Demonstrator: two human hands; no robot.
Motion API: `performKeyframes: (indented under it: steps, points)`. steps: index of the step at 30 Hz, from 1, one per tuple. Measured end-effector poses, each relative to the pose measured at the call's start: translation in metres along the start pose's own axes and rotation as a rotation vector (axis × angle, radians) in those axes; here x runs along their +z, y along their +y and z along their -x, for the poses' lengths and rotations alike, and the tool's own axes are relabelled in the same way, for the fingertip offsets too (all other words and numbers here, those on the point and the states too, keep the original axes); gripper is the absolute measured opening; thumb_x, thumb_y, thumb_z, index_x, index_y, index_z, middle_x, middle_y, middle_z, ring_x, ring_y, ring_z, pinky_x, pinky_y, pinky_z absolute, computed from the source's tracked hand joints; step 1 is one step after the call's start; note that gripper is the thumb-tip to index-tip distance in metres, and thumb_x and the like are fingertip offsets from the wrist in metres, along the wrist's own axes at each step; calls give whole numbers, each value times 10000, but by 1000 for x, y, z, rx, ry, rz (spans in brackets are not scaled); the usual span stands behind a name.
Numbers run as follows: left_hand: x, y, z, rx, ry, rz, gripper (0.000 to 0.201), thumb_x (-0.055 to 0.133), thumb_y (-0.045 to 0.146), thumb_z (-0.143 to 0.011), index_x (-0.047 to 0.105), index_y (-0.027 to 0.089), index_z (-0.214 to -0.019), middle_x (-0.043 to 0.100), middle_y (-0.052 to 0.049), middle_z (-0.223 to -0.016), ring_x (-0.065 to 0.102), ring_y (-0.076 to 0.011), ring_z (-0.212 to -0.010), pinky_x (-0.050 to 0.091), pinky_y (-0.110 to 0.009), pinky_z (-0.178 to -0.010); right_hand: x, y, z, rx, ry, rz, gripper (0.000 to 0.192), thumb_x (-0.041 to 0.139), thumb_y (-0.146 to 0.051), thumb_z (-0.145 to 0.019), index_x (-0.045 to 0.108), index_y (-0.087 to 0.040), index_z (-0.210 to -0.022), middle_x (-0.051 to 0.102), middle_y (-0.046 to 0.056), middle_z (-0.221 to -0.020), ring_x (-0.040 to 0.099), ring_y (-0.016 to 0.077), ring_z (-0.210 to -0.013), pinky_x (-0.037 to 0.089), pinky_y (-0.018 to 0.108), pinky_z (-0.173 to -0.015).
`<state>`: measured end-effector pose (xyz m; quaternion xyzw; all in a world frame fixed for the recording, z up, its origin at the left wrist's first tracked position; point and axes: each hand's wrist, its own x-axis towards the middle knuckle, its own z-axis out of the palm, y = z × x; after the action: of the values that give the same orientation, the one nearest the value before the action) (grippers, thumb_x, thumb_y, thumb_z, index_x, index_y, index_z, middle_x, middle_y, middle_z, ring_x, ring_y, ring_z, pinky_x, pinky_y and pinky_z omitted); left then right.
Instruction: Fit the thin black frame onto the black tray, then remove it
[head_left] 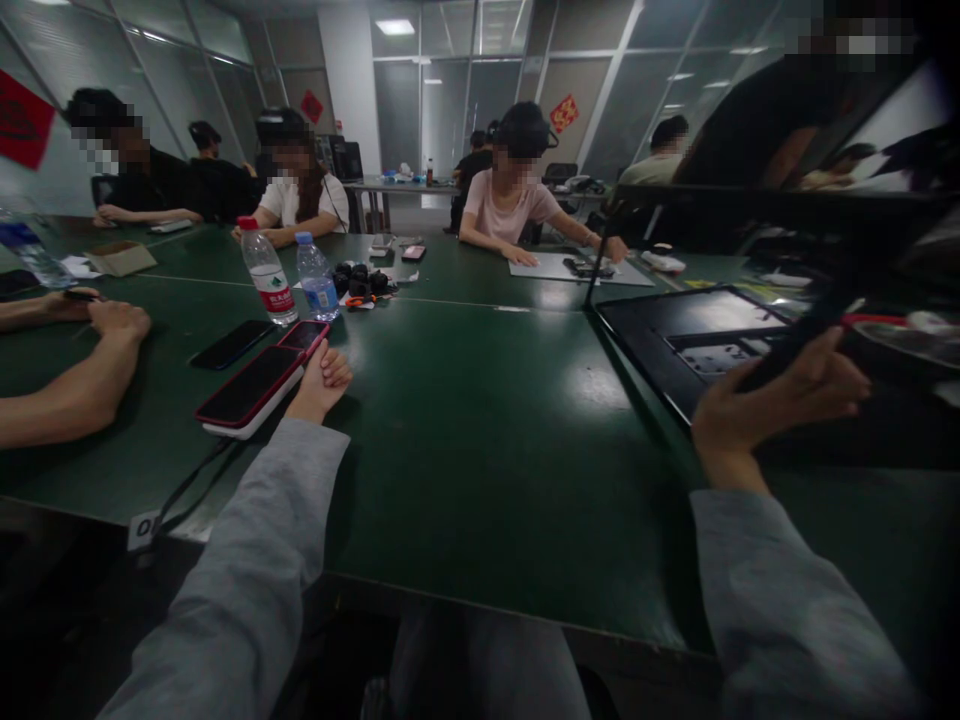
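My left hand [321, 382] rests on the green table [480, 420], fingers curled against the near end of a red-cased phone [251, 388] lying on a white slab. My right hand [772, 395] grips a dark slanting bar, apparently the edge of an open black laptop [697, 335] at the right; the lid rises above the hand and reflects the room. Both arms wear grey sleeves.
A second red phone [304, 335], a black phone [231, 343] and two water bottles [268, 272] stand beyond my left hand. Another person's bare arms [75, 385] lie at the left. Several people sit across the table. A black cable [191, 480] runs off the near edge.
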<state>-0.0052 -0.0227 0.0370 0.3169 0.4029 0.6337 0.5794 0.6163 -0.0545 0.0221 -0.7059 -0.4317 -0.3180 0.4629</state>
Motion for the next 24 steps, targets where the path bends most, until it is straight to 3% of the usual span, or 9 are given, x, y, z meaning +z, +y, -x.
performKeyframes:
  steps: [3,5,9,12,15,17,19,21,24]
  points:
    - [1,0,-1,5,40,21,643,504,473,-1104,262,230,-560,196,75,-451,159,-64,-370,224,-212,-382,-8,-30,7,-66,-14,-46,768,458,-380,-978,320,-108,-1683,466,285,-1535,370,431,-1516,151,747,-1239]
    - [2,-2,-4,40,82,43,540,544,415,-1092,400,218,-610,236,88,-469,195,-59,-373,240,-198,-394,-12,-41,9,-131,-3,-63,744,442,-393,-995,323,-99,-1668,483,282,-1514,395,410,-1497,170,718,-1251]
    - [2,-7,-13,128,179,18,33,671,186,-975,651,210,-962,521,74,-630,431,-42,-459,368,-166,-493,-16,-56,12,-177,-6,-106,744,374,-388,-1021,230,-78,-1682,428,297,-1591,421,386,-1489,183,672,-1273]
    - [1,-12,-20,165,254,-144,303,769,183,-881,669,237,-1161,707,2,-910,638,-75,-682,478,-189,-641,-18,-69,15,-196,-3,-192,732,321,-369,-1039,208,-13,-1669,354,322,-1649,421,369,-1506,251,608,-1273]
    - [2,-17,-23,296,323,-349,438,831,317,-869,662,238,-1266,740,-75,-1148,715,-159,-1017,527,-244,-845,-20,-80,19,-152,-83,-295,728,329,-339,-1034,204,3,-1665,519,304,-1492,547,343,-1371,348,568,-1229]
    - [4,-19,-22,357,298,-442,483,838,436,-870,667,227,-1270,749,-101,-1183,706,-203,-1136,524,-280,-932,-19,-86,22,-96,-163,-359,719,341,-329,-1041,210,-28,-1681,623,252,-1337,613,322,-1263,378,552,-1207]
    - [8,-21,-19,336,210,-479,501,807,562,-872,689,203,-1202,771,-101,-1073,731,-213,-1058,537,-294,-896,-18,-88,24,-48,-223,-419,703,350,-349,-1063,227,-76,-1699,653,225,-1314,653,299,-1187,401,520,-1192]
    - [11,-23,-15,280,134,-482,510,762,647,-876,704,178,-1070,752,-74,-873,735,-191,-851,540,-277,-761,-15,-89,25,-6,-266,-467,700,364,-385,-1084,232,-112,-1714,667,212,-1341,690,265,-1092,441,469,-1158]
    - [15,-21,-8,242,138,-464,464,765,632,-878,657,180,-863,596,11,-613,604,-129,-557,441,-231,-544,-5,-85,29,61,-330,-446,750,473,-414,-1045,277,-108,-1701,710,192,-1275,706,270,-1061,491,452,-1097]
